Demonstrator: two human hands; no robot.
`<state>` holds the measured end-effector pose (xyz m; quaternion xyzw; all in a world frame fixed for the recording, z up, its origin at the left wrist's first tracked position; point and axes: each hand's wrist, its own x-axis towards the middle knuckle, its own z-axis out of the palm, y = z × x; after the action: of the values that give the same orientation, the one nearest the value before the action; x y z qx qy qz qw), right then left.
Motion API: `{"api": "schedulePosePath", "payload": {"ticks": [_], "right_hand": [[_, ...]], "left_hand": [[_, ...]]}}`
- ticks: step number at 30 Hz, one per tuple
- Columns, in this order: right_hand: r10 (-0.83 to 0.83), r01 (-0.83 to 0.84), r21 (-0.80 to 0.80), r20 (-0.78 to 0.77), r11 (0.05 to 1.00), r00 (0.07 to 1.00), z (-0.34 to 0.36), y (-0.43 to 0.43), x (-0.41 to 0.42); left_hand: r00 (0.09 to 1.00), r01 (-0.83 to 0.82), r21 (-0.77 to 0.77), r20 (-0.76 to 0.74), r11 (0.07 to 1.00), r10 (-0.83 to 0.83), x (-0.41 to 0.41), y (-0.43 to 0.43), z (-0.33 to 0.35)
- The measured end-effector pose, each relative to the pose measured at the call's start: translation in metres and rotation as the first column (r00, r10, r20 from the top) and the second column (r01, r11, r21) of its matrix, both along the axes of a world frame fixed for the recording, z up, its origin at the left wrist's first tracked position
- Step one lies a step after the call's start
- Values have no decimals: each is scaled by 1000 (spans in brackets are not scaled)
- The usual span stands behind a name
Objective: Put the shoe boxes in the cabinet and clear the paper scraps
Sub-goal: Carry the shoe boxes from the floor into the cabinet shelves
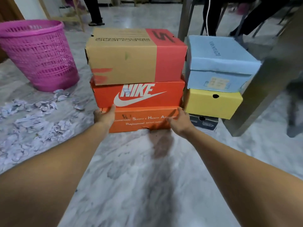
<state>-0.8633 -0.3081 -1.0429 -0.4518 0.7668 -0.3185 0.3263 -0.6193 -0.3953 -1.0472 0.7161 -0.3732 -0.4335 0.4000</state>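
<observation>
Two stacks of shoe boxes stand on the marble floor. The left stack has a tan and red box (131, 56) on top, an orange Nike box (139, 94) in the middle and an orange safety-shoe box (139, 120) at the bottom. My left hand (105, 115) presses the bottom box's left end and my right hand (179, 122) its right end. The right stack has a light blue box (218, 63), a yellow box (213, 104) and a dark box (204, 122) underneath. Torn paper scraps (32, 122) litter the floor at the left.
A pink plastic basket (39, 53) stands at the left behind the scraps. A grey table leg (262, 89) slants down right of the boxes, another leg (185, 17) behind them. People's legs (95, 10) and chair legs stand at the back.
</observation>
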Motion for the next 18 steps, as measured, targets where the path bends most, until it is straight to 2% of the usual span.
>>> {"api": "schedulePosePath", "payload": {"ticks": [7,11,18], "right_hand": [[-86,85,-45,-15,995,996,-19,-30,7],[-205,205,-72,7,976,979,-25,-36,11],[-298,297,-111,8,948,954,-27,-31,15]], "left_hand": [[993,-20,61,-116,998,27,6,-25,-34],[995,-16,45,-100,999,21,4,-24,-34],[996,-7,33,-91,999,10,11,-16,-36]]}}
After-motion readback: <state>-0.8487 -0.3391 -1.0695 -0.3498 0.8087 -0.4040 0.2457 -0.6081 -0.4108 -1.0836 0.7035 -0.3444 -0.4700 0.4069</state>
